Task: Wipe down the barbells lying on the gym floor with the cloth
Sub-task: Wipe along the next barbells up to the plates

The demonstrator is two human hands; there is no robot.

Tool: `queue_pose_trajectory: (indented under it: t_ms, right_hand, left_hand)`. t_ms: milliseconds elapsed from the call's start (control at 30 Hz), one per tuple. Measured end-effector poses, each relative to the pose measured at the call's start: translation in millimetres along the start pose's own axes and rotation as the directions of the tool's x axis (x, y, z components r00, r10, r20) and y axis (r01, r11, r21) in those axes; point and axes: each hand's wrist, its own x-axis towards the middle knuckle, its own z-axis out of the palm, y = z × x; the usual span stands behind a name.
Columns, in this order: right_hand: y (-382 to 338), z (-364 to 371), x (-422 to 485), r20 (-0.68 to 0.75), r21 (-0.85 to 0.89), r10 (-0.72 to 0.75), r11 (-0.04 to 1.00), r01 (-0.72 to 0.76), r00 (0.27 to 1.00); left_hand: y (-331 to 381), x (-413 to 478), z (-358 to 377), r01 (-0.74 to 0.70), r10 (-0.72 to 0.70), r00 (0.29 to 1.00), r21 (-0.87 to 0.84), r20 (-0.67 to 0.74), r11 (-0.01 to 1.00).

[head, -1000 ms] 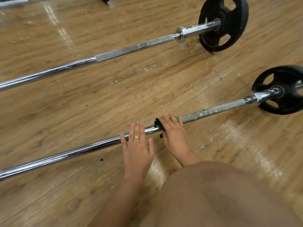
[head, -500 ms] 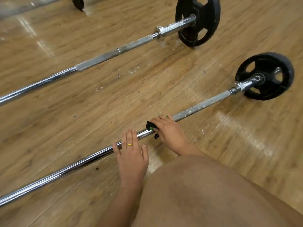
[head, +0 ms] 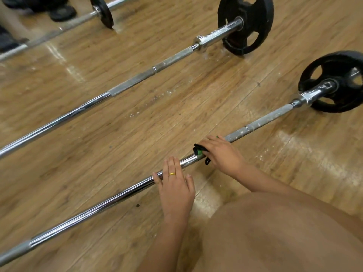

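Though still on the barbell (head: 110, 203) — right hand (head: 224, 156), cloth (head: 198, 149) nearer the plate (head: 334, 59)

Under the left hand (head: 175, 190) the near barbell (head: 110, 201) is glossy chrome; beyond the right hand (head: 222, 153) it turns rough, speckled grey; glossy wooden floor (head: 121, 138)

a gym's free-weights area. three barbells lie side by side on a wood-plank floor (head: 121, 146): a near bar (head: 98, 208) running to 3 o'clock, a middle bar (head: 59, 120) to 1 o'clock, a far bar (head: 49, 34) at 11 o'clock. black plates (head: 255, 20) sit on their ends; white flecks (head: 157, 97) dust the planks.
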Motion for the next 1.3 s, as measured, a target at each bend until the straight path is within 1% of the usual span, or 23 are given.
queue_pose_trajectory:
  t_ms: [67, 133, 233, 267, 333, 400, 467, 567, 600, 667, 733, 767, 833, 900, 933, 967, 1033, 1100, 1133, 1167, 1233, 1267, 1300]
  right_hand:
    - [-12.7, 2.9, -4.4, -0.072, 0.021, 0.028, 0.999, -0.027, 0.997]
    - [-24.4, 8.6, -13.4, -0.123, 0.027, -0.028, 0.999, 0.032, 0.992]
    - [-11.4, 0.8, -13.3, -0.084, 0.025, -0.097, 0.995, 0.099, 0.992]
    - [-3.8, -3.8, -11.1, -0.062, 0.015, -0.089, 0.996, 0.09, 0.994]
    - [5.9, -10.4, -8.5, -0.035, 0.013, -0.013, 1.0, 0.014, 0.999]
    - [1.8, -8.6, -14.1, -0.067, 0.046, 0.052, 0.998, -0.049, 0.996]
    - [-6.4, -1.3, -24.9, -0.106, 0.07, 0.046, 0.997, -0.038, 0.993]
    - [-1.1, -4.1, -36.0, -0.121, 0.054, -0.041, 0.997, 0.048, 0.992]
    - [3.7, -6.5, -36.6, -0.125, 0.04, -0.044, 0.998, 0.05, 0.991]
    - [10.3, -7.2, -37.1, -0.147, 0.04, 0.021, 0.999, -0.015, 0.989]
    - [0.9, 0.1, -40.9, -0.169, 0.078, 0.085, 0.994, -0.072, 0.982]
    - [-6.6, 6.6, -43.8, -0.177, 0.09, 0.07, 0.994, -0.055, 0.982]
    - [-18.1, 18.0, -49.6, -0.159, 0.082, -0.045, 0.995, 0.059, 0.986]
    - [-16.9, 17.2, -51.1, -0.146, 0.049, -0.171, 0.983, 0.18, 0.974]
    - [-12.1, 13.9, -51.1, -0.147, 0.03, -0.193, 0.979, 0.2, 0.97]
    - [-6.3, 10.5, -51.2, -0.149, 0.025, -0.176, 0.983, 0.182, 0.973]
    - [2.7, 5.8, -51.0, -0.17, 0.059, -0.053, 0.996, 0.064, 0.984]
    - [-4.7, 8.1, -50.8, -0.191, 0.101, 0.049, 0.994, -0.03, 0.98]
    - [-11.9, 11.5, -50.7, -0.19, 0.109, 0.057, 0.993, -0.037, 0.98]
    - [-17.1, 15.2, -51.3, -0.179, 0.108, 0.037, 0.994, -0.018, 0.983]
    - [-17.5, 15.9, -51.7, -0.147, 0.067, -0.051, 0.996, 0.061, 0.988]
    - [-12.2, 12.0, -49.3, -0.141, 0.045, -0.071, 0.996, 0.078, 0.988]
    - [-5.8, 7.5, -44.7, -0.148, 0.046, -0.048, 0.997, 0.055, 0.988]
  left_hand:
    - [-1.1, 0.4, 1.7, -0.009, 0.009, 1.0, 0.006, -0.01, 1.0]
    - [-2.9, -0.5, 2.9, -0.021, 0.021, 1.0, 0.018, -0.022, 1.0]
    - [-3.4, -2.0, 2.0, -0.027, 0.027, 0.999, 0.009, -0.03, 1.0]
    - [-3.1, -2.9, 1.8, -0.032, 0.032, 0.999, 0.004, -0.033, 0.999]
    - [-2.6, -4.6, 3.6, -0.035, 0.035, 0.998, 0.004, -0.054, 0.999]
    - [-2.1, -8.1, 8.7, -0.029, 0.029, 0.997, 0.001, -0.077, 1.0]
    - [-0.8, -13.6, 13.7, -0.017, 0.016, 0.996, -0.003, -0.089, 1.0]
    - [0.3, -21.4, 18.9, -0.007, 0.007, 0.996, -0.003, -0.086, 1.0]
    - [0.5, -24.6, 20.1, -0.009, 0.009, 0.996, 0.0, -0.093, 1.0]
    - [2.6, -29.8, 23.7, -0.009, 0.011, 0.992, 0.013, -0.128, 1.0]
    - [5.1, -33.5, 27.9, 0.005, 0.0, 0.985, 0.028, -0.172, 1.0]
    - [6.3, -35.1, 30.0, 0.015, -0.008, 0.984, 0.035, -0.179, 0.999]
    - [6.5, -37.7, 31.7, 0.022, -0.011, 0.983, 0.063, -0.183, 0.998]
    - [4.0, -39.8, 34.3, -0.009, 0.021, 0.984, 0.071, -0.176, 0.997]
    - [3.2, -40.0, 35.1, -0.022, 0.035, 0.982, 0.069, -0.187, 0.997]
    - [3.4, -40.1, 35.1, -0.017, 0.03, 0.979, 0.062, -0.203, 0.998]
    - [4.3, -39.9, 34.3, 0.003, 0.017, 0.973, 0.089, -0.229, 0.996]
    - [3.7, -38.7, 32.3, -0.008, 0.034, 0.978, 0.126, -0.206, 0.992]
    - [2.3, -39.0, 31.4, -0.021, 0.044, 0.982, 0.125, -0.182, 0.992]
    - [1.2, -38.3, 30.6, -0.035, 0.052, 0.986, 0.109, -0.159, 0.993]
    - [-1.9, -33.9, 27.7, -0.057, 0.065, 0.99, 0.071, -0.128, 0.996]
    - [-2.5, -30.5, 26.0, -0.053, 0.059, 0.992, 0.061, -0.113, 0.997]
    - [-2.8, -26.6, 23.8, -0.044, 0.05, 0.994, 0.057, -0.092, 0.997]
